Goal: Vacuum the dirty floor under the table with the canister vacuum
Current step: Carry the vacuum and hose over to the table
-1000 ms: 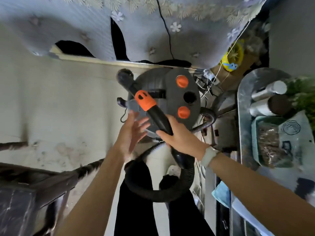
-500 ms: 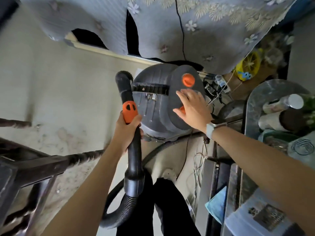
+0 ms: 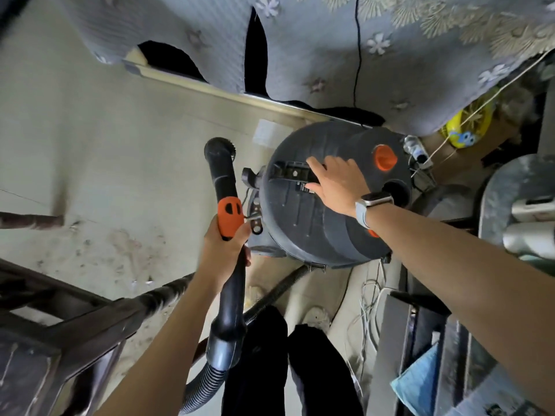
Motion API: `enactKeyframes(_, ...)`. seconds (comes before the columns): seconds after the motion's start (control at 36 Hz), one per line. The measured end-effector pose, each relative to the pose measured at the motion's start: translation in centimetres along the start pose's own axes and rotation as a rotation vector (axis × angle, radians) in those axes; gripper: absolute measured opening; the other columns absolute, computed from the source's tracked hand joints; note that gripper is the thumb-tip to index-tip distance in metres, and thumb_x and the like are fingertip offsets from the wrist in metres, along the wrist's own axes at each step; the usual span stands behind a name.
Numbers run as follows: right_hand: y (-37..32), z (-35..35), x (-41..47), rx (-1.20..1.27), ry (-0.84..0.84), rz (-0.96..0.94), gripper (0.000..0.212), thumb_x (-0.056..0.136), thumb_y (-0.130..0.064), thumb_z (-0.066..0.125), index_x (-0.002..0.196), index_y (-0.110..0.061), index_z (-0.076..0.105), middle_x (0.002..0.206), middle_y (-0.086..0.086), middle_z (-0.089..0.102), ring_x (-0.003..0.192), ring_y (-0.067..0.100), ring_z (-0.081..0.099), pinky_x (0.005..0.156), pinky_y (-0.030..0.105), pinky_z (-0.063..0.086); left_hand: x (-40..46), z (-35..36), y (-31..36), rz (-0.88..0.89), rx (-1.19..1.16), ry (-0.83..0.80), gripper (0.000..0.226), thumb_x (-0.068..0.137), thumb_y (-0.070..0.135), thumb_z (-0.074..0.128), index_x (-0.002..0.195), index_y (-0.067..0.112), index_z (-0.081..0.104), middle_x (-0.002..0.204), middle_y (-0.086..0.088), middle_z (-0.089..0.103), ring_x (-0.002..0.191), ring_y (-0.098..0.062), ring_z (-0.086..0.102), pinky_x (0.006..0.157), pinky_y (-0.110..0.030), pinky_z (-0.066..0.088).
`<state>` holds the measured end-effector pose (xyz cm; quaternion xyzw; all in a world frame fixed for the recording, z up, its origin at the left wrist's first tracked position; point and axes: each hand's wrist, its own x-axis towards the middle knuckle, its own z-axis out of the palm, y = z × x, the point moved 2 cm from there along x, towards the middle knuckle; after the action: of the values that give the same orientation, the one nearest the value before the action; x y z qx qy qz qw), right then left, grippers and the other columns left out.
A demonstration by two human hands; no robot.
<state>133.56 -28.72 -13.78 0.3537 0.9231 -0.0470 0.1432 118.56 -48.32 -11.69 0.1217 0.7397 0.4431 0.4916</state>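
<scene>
Setup step, by the look of it — no suction on the floor yet. Left hand [image 3: 223,253] clamped round the hose wand [image 3: 225,193] just below its orange collar, nozzle end raised beside the canister vacuum [image 3: 303,223]. Right hand [image 3: 333,183] laid on the canister's top handle [image 3: 289,171], fingers seemingly starting to curl on it. Canister parked on the floor [image 3: 90,151] at the draped table [image 3: 315,40]. Next, probably: lift or drag toward the grime, minding hose slack. Canister shut — contents unseen.
</scene>
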Motion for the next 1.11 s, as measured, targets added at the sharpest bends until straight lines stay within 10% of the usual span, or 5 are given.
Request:
enactKeyframes(0.17, -0.1, 0.1, 1.1, -0.015, 0.044, 0.014, 0.052, 0.091, -0.039, 0.06, 0.129, -0.003, 0.053, 0.087, 0.023, 0.061, 0.074, 0.039, 0.059, 0.065, 0.042, 0.042, 1.1, -0.5, -0.4, -0.038, -0.043, -0.002, 0.017, 0.092, 0.01, 0.058, 0.104, 0.005, 0.048, 0.065, -0.008, 0.052, 0.044, -0.021, 0.049, 0.048, -0.034, 0.048)
enactKeyframes(0.36, -0.3, -1.4, 4.3, -0.027, 0.076, 0.113, 0.055, 0.1, -0.044, 0.037, 0.142, -0.009, 0.034, 0.106, 0.023, 0.058, 0.092, 0.039, 0.057, 0.069, 0.038, 0.027, 1.5, -0.9, -0.1, -0.057, -0.072, -0.019, 0.016, 0.092, 0.011, 0.059, 0.105, 0.01, 0.049, 0.071, -0.008, 0.053, 0.045, -0.021, 0.049, 0.045, -0.03, 0.047)
enactKeyframes(0.94, 2.9, -4.7, 13.2, 0.186, -0.033, 0.491, 0.052, 0.098, -0.05, 0.038, 0.125, -0.006, 0.048, 0.123, 0.021, 0.059, 0.115, 0.042, 0.055, 0.087, 0.042, 0.044, 3.5, -0.5, 3.0, 0.029, -0.048, -0.027, 0.013, 0.092, 0.013, 0.059, 0.101, 0.017, 0.051, 0.055, 0.003, 0.055, 0.046, -0.02, 0.053, 0.05, -0.032, 0.05)
enactKeyframes(1.11, 6.5, -5.3, 12.0, 0.238, 0.004, 0.019, 0.051, 0.1, -0.027, 0.042, 0.149, -0.021, 0.03, 0.144, 0.014, 0.043, 0.12, 0.038, 0.051, 0.089, 0.047, 0.047, 4.9, 2.4, 5.3, 0.077, 0.021, -0.011, 0.027, 0.09, 0.015, 0.061, 0.114, 0.015, 0.05, 0.07, -0.002, 0.058, 0.053, -0.017, 0.056, 0.054, -0.028, 0.052)
